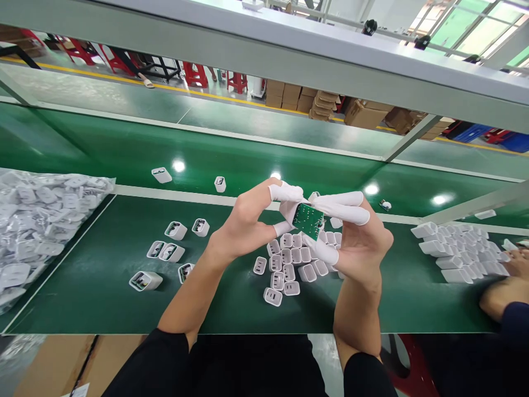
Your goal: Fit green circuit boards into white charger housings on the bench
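White finger cots cover several of my fingertips. In the middle, my left hand [252, 220] grips a white charger housing [287, 211] between thumb and fingers. My right hand [355, 237] pinches a green circuit board [308, 221] at the housing's open side; how far the board sits inside is hidden. Below my hands, several white charger housings with slotted faces [276, 263] stand close together on the green tabletop [231, 309]. To the left of my left forearm lie several housings with circuit parts showing inside [145, 280].
A clear bag of white plastic parts [49, 220] lies at far left. Stacked white housings [460, 251] stand at right, beside another person's arm [506, 292]. Behind a pale strip, a green surface [248, 160] carries a few loose pieces. A shelf beam [264, 66] crosses above.
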`<state>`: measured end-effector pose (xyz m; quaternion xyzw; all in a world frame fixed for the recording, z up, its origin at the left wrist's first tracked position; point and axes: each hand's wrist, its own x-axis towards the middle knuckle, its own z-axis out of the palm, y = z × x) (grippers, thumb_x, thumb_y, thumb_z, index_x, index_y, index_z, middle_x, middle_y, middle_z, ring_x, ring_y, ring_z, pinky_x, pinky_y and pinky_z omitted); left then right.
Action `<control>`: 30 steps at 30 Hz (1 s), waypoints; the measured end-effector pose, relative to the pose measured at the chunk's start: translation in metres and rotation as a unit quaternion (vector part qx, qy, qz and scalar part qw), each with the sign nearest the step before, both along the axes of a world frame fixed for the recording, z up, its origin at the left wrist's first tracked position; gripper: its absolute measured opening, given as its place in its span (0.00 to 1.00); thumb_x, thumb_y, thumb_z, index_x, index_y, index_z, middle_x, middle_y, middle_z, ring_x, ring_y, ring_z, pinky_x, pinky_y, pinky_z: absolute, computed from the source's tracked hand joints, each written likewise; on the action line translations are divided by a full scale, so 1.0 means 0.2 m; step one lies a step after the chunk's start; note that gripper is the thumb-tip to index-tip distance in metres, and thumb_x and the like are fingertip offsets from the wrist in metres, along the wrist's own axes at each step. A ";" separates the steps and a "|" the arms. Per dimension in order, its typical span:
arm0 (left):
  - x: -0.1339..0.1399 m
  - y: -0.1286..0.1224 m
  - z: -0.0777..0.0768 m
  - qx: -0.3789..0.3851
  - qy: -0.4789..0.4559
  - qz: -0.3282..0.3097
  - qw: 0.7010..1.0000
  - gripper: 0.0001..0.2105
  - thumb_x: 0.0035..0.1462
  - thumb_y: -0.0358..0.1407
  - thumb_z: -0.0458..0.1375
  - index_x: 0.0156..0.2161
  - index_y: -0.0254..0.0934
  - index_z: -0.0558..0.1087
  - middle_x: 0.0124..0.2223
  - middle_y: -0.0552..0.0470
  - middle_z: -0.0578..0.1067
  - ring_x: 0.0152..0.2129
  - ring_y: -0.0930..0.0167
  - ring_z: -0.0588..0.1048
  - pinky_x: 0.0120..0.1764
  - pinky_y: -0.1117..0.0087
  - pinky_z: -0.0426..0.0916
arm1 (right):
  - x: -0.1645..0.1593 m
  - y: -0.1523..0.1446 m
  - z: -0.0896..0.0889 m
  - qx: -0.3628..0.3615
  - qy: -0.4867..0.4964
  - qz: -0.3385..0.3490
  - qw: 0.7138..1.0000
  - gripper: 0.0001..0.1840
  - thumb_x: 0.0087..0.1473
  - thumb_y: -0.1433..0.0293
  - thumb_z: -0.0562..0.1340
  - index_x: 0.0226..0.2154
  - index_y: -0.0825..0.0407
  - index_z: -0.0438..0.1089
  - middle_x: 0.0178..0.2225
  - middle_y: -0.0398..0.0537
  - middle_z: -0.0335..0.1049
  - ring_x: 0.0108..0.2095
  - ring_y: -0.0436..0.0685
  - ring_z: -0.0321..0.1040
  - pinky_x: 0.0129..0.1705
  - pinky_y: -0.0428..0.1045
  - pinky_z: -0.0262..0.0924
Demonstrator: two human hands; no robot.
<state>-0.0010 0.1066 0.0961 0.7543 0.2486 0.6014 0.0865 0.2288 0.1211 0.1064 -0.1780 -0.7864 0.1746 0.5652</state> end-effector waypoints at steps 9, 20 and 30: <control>0.01 0.02 -0.02 -0.008 0.003 -0.013 1.000 0.25 0.61 0.24 0.71 0.61 0.43 0.78 0.44 0.51 0.83 0.35 0.69 0.80 0.42 0.62 0.82 | 0.01 -0.01 0.02 -0.014 -0.018 0.004 1.000 0.31 0.57 0.72 0.77 0.61 0.36 0.81 0.51 0.49 0.83 0.50 0.67 0.80 0.45 0.64 0.79; 0.03 0.03 -0.06 -0.059 -0.059 0.003 0.996 0.27 0.57 0.36 0.80 0.59 0.43 0.79 0.44 0.51 0.83 0.36 0.69 0.82 0.44 0.63 0.84 | 0.04 -0.01 0.05 0.035 -0.097 -0.049 0.993 0.40 0.58 0.68 0.78 0.69 0.35 0.73 0.60 0.53 0.78 0.61 0.74 0.77 0.58 0.71 0.80; 0.05 0.03 -0.08 -0.123 -0.101 0.037 0.987 0.31 0.55 0.42 0.82 0.62 0.46 0.80 0.43 0.55 0.81 0.32 0.74 0.77 0.38 0.69 0.81 | -0.02 0.04 -0.03 0.114 -0.170 -0.122 0.971 0.50 0.58 0.76 0.76 0.76 0.33 0.65 0.61 0.57 0.78 0.55 0.73 0.80 0.52 0.70 0.81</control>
